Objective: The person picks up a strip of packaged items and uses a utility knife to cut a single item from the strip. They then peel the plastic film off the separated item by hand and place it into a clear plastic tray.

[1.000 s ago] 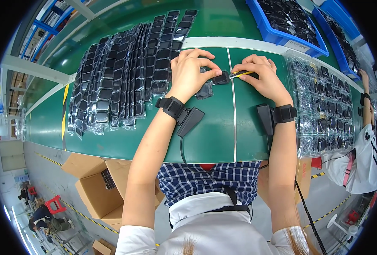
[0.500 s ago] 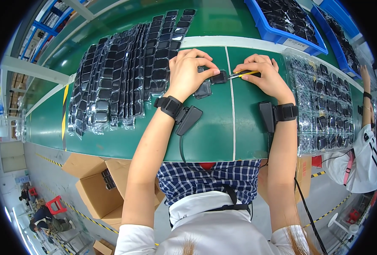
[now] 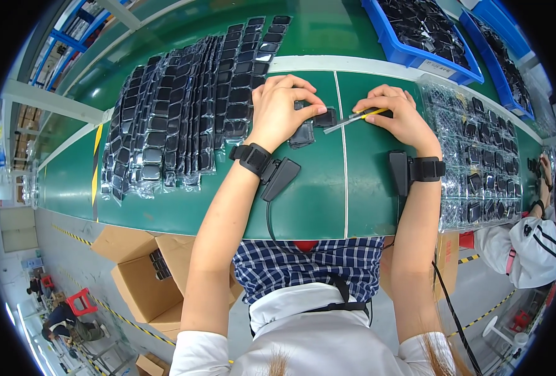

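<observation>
- The left hand (image 3: pixel 283 108) is curled over a small black part (image 3: pixel 324 118) and pinches it with the fingertips. It presses the part down on the green table (image 3: pixel 315 200), likely so it does not slide.
- The right hand (image 3: pixel 396 114) is closed around a thin tool with a yellow handle (image 3: pixel 358 117). The tool's silver tip points left and touches the small black part, or comes very near it. I cannot tell which.
- The small black part sits on the table between the two hands, close to a white line on the table.
- Another dark piece (image 3: pixel 302 134) lies just below the left hand, close by.
- Rows of black parts in clear bags (image 3: pixel 184 106) lie to the left, side by side, easy to reach.
- A clear tray of small black parts (image 3: pixel 478 156) lies to the right, next to the right arm.
- Blue bins (image 3: pixel 419 37) full of dark parts stand at the far edge of the table.
- Both wrists wear a black band with a small box on it.
- Cardboard boxes (image 3: pixel 146 276) stand on the floor under the table.
- Another person in white (image 3: pixel 528 244) sits at the far right.
</observation>
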Demonstrator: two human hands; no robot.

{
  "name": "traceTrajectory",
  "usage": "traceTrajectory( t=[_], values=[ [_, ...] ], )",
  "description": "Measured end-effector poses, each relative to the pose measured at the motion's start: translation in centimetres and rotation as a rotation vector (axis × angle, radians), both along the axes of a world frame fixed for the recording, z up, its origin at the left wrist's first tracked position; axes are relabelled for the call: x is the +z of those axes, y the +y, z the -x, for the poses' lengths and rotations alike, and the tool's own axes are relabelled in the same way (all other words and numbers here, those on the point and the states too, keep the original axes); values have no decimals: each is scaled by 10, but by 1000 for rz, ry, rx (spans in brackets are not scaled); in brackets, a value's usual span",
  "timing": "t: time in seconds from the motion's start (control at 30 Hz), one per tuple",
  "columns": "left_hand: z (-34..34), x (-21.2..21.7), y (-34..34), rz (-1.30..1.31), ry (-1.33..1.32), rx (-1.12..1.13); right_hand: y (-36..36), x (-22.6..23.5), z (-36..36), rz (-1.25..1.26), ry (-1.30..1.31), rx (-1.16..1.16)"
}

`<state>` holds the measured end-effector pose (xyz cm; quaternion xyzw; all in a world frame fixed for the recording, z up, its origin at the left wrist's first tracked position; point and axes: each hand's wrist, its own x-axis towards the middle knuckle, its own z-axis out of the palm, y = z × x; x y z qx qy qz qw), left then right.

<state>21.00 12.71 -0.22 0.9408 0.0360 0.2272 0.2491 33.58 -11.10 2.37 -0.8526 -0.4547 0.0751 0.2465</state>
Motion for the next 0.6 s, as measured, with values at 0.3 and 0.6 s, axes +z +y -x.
traceTrajectory(
  t=[0.3,0.6],
  values=[
    [-2,0,-3,21,-16,37,-5,4,-10,-161,142,80],
    [4,9,-9,-57,-10,77,2,7,-7,-464,248,-95]
  ],
)
